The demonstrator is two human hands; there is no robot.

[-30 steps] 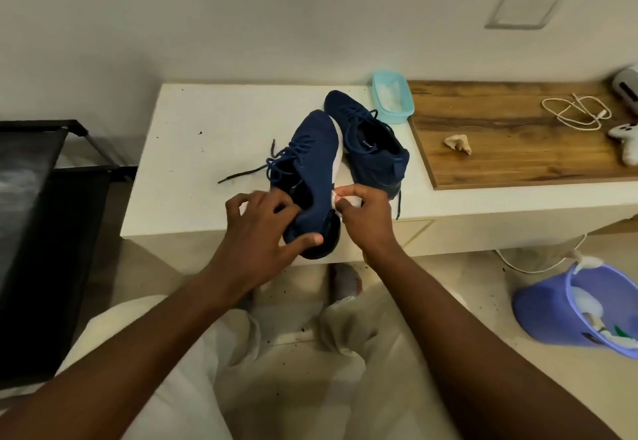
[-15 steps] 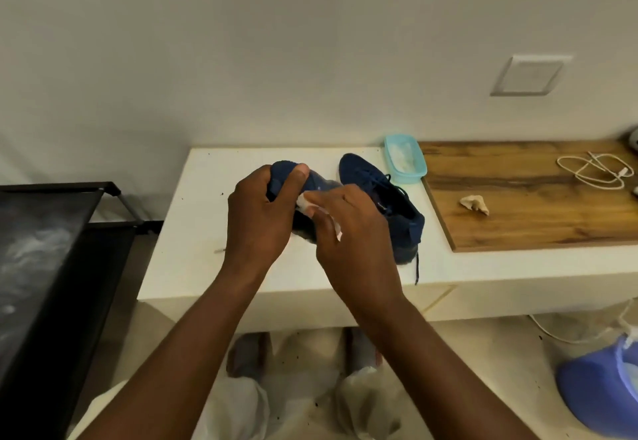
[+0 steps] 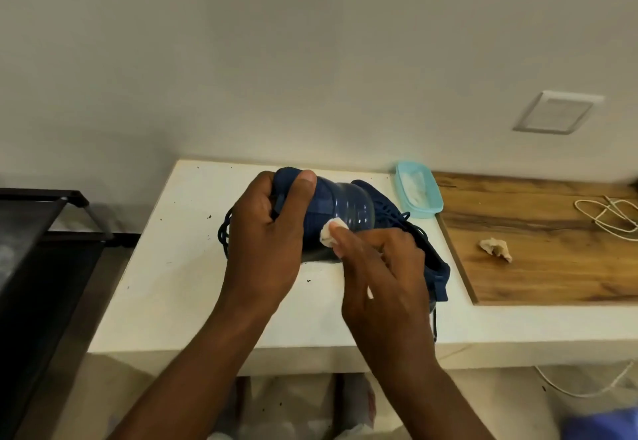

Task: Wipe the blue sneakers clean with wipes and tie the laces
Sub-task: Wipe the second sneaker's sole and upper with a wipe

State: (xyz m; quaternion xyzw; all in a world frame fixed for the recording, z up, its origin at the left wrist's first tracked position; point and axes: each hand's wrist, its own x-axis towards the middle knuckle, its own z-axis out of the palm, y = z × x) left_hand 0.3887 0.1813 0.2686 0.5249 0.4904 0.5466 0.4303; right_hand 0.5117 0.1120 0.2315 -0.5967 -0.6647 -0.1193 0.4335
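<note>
Blue sneaker [image 3: 345, 212] gripped in the left hand's [image 3: 266, 243] curled fingers: brace it firmly while the right hand [image 3: 383, 274], pinching the wipe [image 3: 329, 232] against its sole, rubs short strokes

Plain off-white wall [image 3: 276, 60], white wall plate [image 3: 557, 111] upper right, white counter [image 3: 165, 284] against wall, wood-grain panel [image 3: 552, 267] at its right, black rack [image 3: 41, 250] left, beige floor [image 3: 587, 405].

Soft, dim indoor light fell on the white counter [image 3: 165, 284]. Above it the sneaker [image 3: 345, 208] was smeared by motion blur, with small glints; a faint shadow lay beneath. Left of the counter everything sank dark, and its edges bowed with wide-angle distortion.
</note>
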